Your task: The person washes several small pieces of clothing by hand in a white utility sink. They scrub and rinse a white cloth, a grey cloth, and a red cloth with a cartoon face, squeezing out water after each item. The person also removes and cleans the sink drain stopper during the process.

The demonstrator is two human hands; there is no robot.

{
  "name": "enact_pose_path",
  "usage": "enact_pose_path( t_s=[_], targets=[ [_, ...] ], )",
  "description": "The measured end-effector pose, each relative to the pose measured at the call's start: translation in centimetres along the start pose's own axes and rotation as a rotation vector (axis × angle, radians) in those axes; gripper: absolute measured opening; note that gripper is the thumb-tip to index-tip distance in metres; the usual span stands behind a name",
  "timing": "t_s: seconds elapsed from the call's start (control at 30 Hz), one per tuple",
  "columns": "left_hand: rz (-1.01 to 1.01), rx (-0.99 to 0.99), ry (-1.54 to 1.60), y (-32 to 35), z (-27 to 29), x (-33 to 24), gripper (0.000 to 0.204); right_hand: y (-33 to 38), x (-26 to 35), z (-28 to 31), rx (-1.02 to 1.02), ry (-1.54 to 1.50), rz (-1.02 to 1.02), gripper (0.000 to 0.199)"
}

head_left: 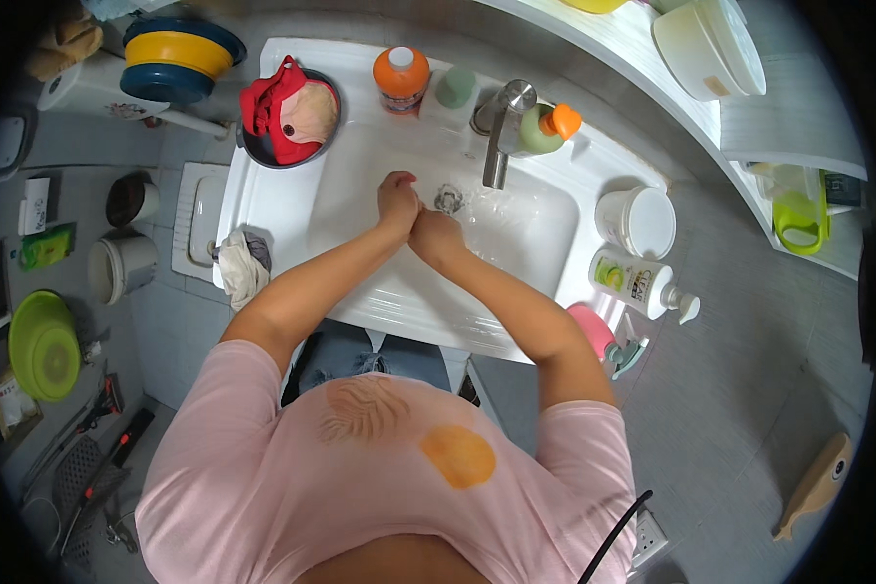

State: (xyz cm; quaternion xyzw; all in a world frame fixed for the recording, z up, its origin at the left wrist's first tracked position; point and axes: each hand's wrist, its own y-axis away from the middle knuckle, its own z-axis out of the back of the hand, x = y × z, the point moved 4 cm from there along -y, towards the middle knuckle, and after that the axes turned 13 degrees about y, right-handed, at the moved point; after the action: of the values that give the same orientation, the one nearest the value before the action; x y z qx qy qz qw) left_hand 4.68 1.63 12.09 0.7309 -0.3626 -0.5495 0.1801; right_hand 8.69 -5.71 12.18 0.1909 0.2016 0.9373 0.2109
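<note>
Both hands meet over the white sink (350, 273), left of the drain (449, 199). My left hand (397, 201) has its fingers curled, with the thumb side up. My right hand (436, 235) is closed like a fist and touches the heel of the left. Whatever they hold, if anything, is hidden by the fingers. The metal faucet (496, 146) reaches over the basin to the right of the hands. Wet, shiny patches show on the basin floor below its spout.
On the left rim, a dark bowl (253, 151) holds red and beige cloth (307, 117); a grey-white cloth (241, 271) drapes below. An orange bottle (401, 83) and a green pump bottle (540, 131) stand behind. A white tub (642, 222), white pump bottle (628, 277) and pink spray bottle (591, 326) line the right.
</note>
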Motion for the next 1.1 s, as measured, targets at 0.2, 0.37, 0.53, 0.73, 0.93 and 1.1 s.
enact_pose_path(
  t_s=[0.2, 0.37, 0.53, 0.73, 0.93, 1.1],
  targets=[
    [0.438, 0.006, 0.047, -3.5, 3.3, 3.0, 0.017, -0.2, 0.9, -0.4, 0.109, -0.186, -0.065, 0.023],
    [0.792, 0.692, 0.702, 3.0, -1.5, -4.8, 0.043, 7.4, 7.1, 4.8, 1.123, -2.168, 0.443, 0.028],
    [0.762, 1.342, 1.064, 13.5, -7.5, -10.6, 0.043, 9.8, 11.9, 12.9, 1.111, -2.792, 1.240, 0.032],
    [0.466, 1.068, 0.717, 12.4, -5.1, -12.4, 0.019, 10.9, 10.6, 16.0, 1.310, -2.736, 0.851, 0.034],
    [0.272, 0.707, 0.220, 10.0, -2.9, -11.9, 0.015, 8.1, 7.8, 10.8, 0.814, -1.751, -0.184, 0.033],
    [0.034, 0.453, 0.125, 3.8, -0.4, -4.3, 0.015, 2.5, 2.8, 2.6, 0.423, -1.057, -0.192, 0.011]
  ],
)
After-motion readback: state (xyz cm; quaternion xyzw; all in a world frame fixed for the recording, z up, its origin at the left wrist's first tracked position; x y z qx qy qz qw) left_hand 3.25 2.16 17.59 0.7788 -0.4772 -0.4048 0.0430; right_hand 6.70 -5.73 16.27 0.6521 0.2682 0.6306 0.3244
